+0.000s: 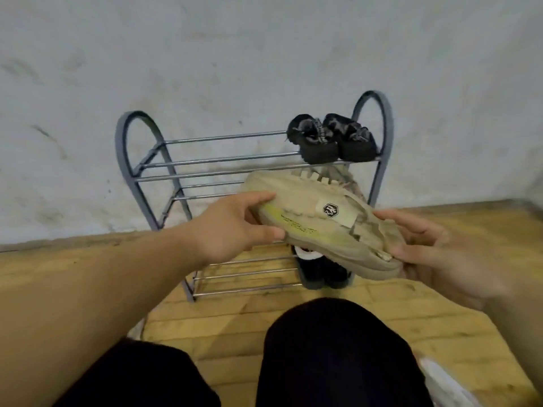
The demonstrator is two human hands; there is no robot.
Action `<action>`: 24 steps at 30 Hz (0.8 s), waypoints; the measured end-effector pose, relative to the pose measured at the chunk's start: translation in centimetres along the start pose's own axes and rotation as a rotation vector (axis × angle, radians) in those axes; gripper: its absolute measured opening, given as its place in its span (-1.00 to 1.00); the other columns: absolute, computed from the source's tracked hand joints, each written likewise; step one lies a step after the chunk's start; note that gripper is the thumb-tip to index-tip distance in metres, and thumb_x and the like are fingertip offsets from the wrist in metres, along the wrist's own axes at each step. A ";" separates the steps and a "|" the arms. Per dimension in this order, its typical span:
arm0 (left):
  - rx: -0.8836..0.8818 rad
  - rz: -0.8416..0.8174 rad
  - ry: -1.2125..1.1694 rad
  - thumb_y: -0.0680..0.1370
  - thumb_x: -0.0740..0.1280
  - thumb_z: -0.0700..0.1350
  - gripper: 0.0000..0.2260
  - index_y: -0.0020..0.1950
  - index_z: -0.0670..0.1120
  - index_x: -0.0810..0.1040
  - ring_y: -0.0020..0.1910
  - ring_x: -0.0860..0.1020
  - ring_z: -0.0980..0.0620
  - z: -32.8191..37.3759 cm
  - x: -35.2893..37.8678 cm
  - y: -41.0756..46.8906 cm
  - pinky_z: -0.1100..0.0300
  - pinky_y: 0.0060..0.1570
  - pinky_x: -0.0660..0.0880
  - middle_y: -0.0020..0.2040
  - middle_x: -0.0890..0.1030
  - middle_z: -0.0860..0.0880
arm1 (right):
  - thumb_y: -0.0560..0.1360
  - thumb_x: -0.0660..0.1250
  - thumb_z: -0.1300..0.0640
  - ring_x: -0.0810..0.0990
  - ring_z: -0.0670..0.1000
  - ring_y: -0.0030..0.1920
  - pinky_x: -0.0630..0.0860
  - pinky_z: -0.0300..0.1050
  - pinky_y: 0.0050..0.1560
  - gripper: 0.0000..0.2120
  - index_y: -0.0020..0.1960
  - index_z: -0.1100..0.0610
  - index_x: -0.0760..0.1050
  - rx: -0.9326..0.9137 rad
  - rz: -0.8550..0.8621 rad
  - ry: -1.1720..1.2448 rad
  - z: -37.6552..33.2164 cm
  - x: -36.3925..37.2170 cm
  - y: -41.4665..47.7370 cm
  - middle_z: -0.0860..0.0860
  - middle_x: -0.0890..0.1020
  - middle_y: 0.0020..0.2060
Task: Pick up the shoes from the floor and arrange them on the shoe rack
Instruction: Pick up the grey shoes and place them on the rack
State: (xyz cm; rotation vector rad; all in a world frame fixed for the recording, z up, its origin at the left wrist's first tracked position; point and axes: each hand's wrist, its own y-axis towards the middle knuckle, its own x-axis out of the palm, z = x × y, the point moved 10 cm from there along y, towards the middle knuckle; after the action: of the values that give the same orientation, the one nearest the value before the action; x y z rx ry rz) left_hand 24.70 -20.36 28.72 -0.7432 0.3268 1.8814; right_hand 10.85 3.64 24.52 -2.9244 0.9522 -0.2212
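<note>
I hold a beige sneaker with a yellow-green stripe and a black hexagon tag in front of the shoe rack, at about its middle shelf. My left hand grips the toe end. My right hand grips the heel end. A second beige shoe shows just behind the first one. A pair of black shoes stands at the right end of the top shelf. Dark shoes with a white patch sit on the bottom shelf, partly hidden by the sneaker.
The metal rack stands against a pale wall on a wooden floor. My knees in dark trousers fill the lower middle. A whitish object lies at the lower right edge.
</note>
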 end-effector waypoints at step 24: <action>0.365 -0.400 0.373 0.51 0.52 0.00 -0.51 0.35 0.36 0.46 0.03 0.61 0.06 13.8 34.0 9.7 -0.03 0.13 0.58 0.26 0.52 0.13 | 0.51 0.34 -0.17 0.60 0.12 0.17 0.55 0.15 0.23 -0.31 0.58 -0.14 0.20 1.082 1.036 -0.435 35.7 -32.0 -31.8 0.12 0.54 0.22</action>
State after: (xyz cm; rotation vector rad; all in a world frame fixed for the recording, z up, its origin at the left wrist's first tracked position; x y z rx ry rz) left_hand 2.10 7.72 16.95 -0.8341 0.6831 1.2575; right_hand 9.23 48.55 -11.42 -1.2398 1.4541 -0.0048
